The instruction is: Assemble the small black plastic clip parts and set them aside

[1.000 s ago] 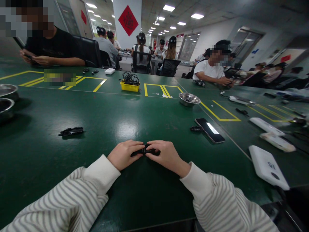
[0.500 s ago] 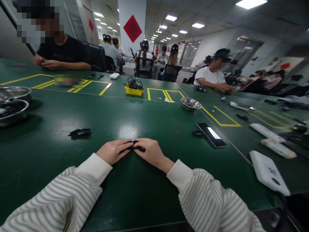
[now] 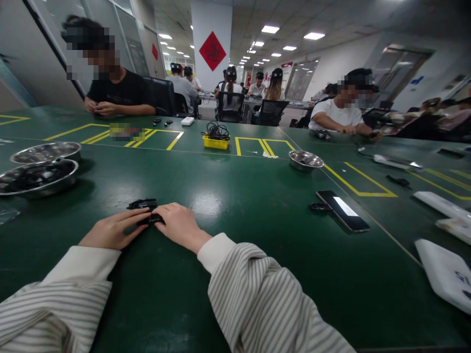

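A small black plastic piece is pinched between my two hands, low over the green table. My left hand grips its left end, fingers stretched along it. On the right end, my right hand is closed with bent fingers. Fingers cover much of the piece, so its exact kind is unclear. Just beyond my fingertips lies a second black piece, glossy and similar in look.
Two metal bowls stand at the left, the nearer full of black parts. A third bowl, a phone and white devices are on the right. A yellow tray holds black cables. Co-workers sit across the table.
Both hands have moved left with the black piece and are now beside the second piece on the table. The view has turned somewhat as well.
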Tool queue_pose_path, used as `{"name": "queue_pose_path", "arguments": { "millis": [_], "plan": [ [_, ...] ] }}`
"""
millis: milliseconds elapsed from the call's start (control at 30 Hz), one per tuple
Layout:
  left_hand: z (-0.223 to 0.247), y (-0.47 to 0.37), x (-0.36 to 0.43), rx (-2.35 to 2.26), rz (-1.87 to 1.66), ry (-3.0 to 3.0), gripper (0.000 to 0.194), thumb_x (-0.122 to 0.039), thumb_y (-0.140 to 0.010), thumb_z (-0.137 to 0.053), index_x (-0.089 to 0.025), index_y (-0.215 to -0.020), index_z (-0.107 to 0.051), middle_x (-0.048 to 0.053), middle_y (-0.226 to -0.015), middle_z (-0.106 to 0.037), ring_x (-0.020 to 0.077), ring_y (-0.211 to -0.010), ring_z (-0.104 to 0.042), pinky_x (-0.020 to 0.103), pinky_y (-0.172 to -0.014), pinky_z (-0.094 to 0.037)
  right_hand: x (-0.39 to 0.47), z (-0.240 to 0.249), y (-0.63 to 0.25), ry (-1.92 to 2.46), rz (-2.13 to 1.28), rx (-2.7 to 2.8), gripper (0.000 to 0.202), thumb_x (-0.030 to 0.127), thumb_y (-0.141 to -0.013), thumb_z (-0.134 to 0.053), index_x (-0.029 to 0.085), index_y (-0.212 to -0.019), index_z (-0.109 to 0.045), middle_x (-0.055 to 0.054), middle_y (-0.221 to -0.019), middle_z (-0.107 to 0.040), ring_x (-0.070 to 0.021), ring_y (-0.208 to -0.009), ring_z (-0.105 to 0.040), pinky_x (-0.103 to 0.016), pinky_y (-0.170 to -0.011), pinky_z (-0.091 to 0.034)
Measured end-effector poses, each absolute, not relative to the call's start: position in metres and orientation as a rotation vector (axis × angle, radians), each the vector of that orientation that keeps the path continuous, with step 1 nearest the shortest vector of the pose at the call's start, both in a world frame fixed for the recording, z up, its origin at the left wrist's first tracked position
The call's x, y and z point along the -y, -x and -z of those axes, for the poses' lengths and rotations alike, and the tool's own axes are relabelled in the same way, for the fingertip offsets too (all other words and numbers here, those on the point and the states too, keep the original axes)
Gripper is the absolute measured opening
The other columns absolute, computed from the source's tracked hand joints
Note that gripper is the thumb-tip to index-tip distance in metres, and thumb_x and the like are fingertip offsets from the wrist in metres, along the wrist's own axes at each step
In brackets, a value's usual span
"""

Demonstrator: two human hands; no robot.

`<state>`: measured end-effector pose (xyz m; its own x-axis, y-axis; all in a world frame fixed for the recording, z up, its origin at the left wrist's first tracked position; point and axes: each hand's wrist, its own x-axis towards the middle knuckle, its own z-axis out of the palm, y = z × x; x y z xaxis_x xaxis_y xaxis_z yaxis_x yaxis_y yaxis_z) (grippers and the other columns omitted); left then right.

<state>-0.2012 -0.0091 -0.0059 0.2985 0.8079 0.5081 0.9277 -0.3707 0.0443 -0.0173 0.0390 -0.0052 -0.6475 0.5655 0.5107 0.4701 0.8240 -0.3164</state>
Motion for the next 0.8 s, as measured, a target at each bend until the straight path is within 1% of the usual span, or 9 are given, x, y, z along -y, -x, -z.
{"name": "queue_pose_path", "arguments": {
  "millis": [133,300,400,533,600,700,800],
  "plan": [
    [0.000,0.210,0.003,1.645,0.526,2.280,0.037,-0.039,-0.079,-0.039,-0.017,-0.100,-0.060,0.008,-0.104,-0.061,0.0203,-0.088,-0.058,0.032,-0.077,-0.046,-0.040,0.002,0.003,0.717,-0.247,2.311,0.027,0.023,-0.078,-0.048,0.014,-0.103,-0.052,-0.006,-0.104,-0.057,-0.0147,-0.100,-0.046,-0.025,-0.088,-0.035],
    [-0.008,0.220,0.000,1.628,0.284,2.303,0.044,-0.037,-0.077,-0.039,-0.012,-0.109,-0.055,0.011,-0.106,-0.059,0.0207,-0.091,-0.054,0.033,-0.081,-0.043,-0.053,-0.001,-0.055,0.790,-0.193,2.279,0.024,0.018,-0.079,-0.044,0.015,-0.100,-0.054,-0.004,-0.100,-0.059,-0.0139,-0.097,-0.047,-0.026,-0.087,-0.036],
    [-0.009,0.219,0.000,1.589,0.283,2.300,0.046,-0.040,-0.076,-0.039,-0.012,-0.108,-0.056,0.011,-0.108,-0.057,0.0226,-0.093,-0.052,0.035,-0.081,-0.043,-0.065,-0.003,-0.115,0.980,-0.046,2.216,0.022,0.017,-0.078,-0.043,0.016,-0.095,-0.058,-0.004,-0.095,-0.061,-0.0159,-0.092,-0.048,-0.028,-0.084,-0.037],
    [-0.008,0.210,0.001,1.505,0.417,2.289,0.044,-0.038,-0.077,-0.037,-0.011,-0.104,-0.058,0.012,-0.108,-0.055,0.0241,-0.095,-0.050,0.038,-0.084,-0.041,-0.073,-0.005,-0.220,1.403,0.203,1.959,0.022,0.016,-0.078,-0.041,0.017,-0.089,-0.060,-0.005,-0.093,-0.061,-0.0182,-0.088,-0.049,-0.030,-0.079,-0.038],
    [-0.008,0.201,0.001,1.426,0.437,2.349,0.040,-0.037,-0.077,-0.038,-0.013,-0.100,-0.060,0.012,-0.108,-0.055,0.0243,-0.096,-0.050,0.039,-0.084,-0.041,-0.071,-0.005,-0.273,1.600,0.317,1.827,0.023,0.017,-0.077,-0.040,0.016,-0.085,-0.062,-0.006,-0.091,-0.062,-0.0196,-0.087,-0.049,-0.030,-0.076,-0.038],
    [-0.008,0.180,-0.001,1.324,0.438,2.473,0.032,-0.035,-0.077,-0.042,-0.020,-0.098,-0.061,0.006,-0.111,-0.055,0.0226,-0.100,-0.049,0.040,-0.086,-0.041,-0.066,-0.004,-0.335,1.845,0.433,1.675,0.025,0.019,-0.077,-0.040,0.016,-0.086,-0.063,-0.007,-0.092,-0.062,-0.0215,-0.086,-0.050,-0.031,-0.071,-0.038],
    [-0.008,0.153,-0.003,1.238,0.468,2.575,0.026,-0.030,-0.078,-0.044,-0.025,-0.096,-0.061,0.003,-0.112,-0.055,0.0209,-0.100,-0.050,0.039,-0.087,-0.041,-0.062,-0.003,-0.364,1.997,0.394,1.648,0.027,0.021,-0.076,-0.040,0.016,-0.086,-0.065,-0.008,-0.089,-0.062,-0.0208,-0.080,-0.052,-0.030,-0.065,-0.037]
  ]
}}
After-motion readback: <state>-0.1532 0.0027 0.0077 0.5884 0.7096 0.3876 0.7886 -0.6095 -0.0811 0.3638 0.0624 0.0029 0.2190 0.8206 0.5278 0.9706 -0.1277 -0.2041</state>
